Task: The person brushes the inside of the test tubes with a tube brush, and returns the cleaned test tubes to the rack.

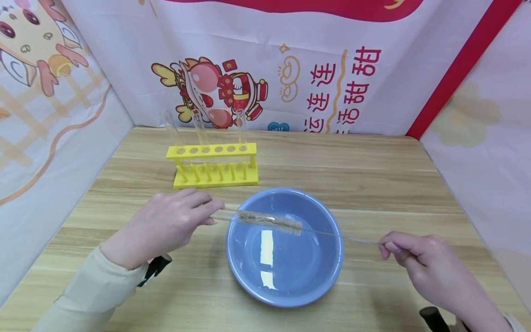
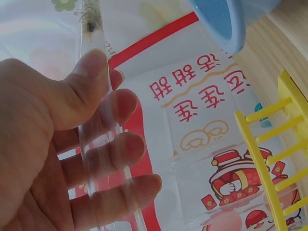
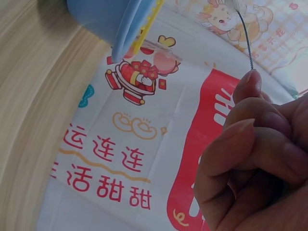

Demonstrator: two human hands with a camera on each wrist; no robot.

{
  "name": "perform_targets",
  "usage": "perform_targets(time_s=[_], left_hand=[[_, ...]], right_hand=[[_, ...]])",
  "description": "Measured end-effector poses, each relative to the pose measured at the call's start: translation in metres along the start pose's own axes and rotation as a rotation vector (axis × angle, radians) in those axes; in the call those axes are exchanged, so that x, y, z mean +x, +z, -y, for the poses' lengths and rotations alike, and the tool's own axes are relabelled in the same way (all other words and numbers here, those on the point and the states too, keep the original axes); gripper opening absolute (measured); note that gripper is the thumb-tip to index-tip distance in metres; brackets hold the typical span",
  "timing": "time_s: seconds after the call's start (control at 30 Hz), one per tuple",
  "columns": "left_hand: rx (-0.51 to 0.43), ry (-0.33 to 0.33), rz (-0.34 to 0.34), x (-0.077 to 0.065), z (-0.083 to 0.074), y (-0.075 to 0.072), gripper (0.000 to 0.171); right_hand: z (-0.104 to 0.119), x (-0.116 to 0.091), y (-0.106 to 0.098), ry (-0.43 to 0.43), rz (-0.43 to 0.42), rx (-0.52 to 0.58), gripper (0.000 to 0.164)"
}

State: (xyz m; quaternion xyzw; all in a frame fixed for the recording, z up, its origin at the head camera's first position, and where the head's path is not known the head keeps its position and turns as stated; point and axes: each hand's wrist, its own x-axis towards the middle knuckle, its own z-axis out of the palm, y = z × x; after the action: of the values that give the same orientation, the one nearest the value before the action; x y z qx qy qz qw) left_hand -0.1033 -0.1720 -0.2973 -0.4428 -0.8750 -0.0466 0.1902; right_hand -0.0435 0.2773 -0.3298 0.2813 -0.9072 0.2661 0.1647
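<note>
My left hand grips a clear glass test tube, thumb on one side and fingers on the other. The tube is held nearly level above the left part of a blue basin. A test tube brush with pale bristles sits partly inside the tube's mouth, its end bristles showing outside. From the brush a thin twisted wire handle runs right, across the basin's rim. On the right, my right hand pinches the wire's end between thumb and index finger, other fingers curled.
Behind the basin, at the back left of the wooden table, stands a yellow test tube rack. Three clear test tubes stand in it, the left one leaning. A printed cloth hangs along the back and sides.
</note>
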Motion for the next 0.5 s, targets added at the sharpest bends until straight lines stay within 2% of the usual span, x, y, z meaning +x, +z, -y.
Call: perform_targets(time_s=[0.4,0.5], left_hand=[[0.020,0.005,-0.039,-0.008,0.016,0.007,0.038],[0.044,-0.021,-0.060,-0.016,0.027,0.011,0.037]], right_hand=[[-0.021,-0.010,-0.005,0.044,0.030,0.002,0.053],[-0.034,-0.018,-0.010,0.100,0.024,0.007,0.051]])
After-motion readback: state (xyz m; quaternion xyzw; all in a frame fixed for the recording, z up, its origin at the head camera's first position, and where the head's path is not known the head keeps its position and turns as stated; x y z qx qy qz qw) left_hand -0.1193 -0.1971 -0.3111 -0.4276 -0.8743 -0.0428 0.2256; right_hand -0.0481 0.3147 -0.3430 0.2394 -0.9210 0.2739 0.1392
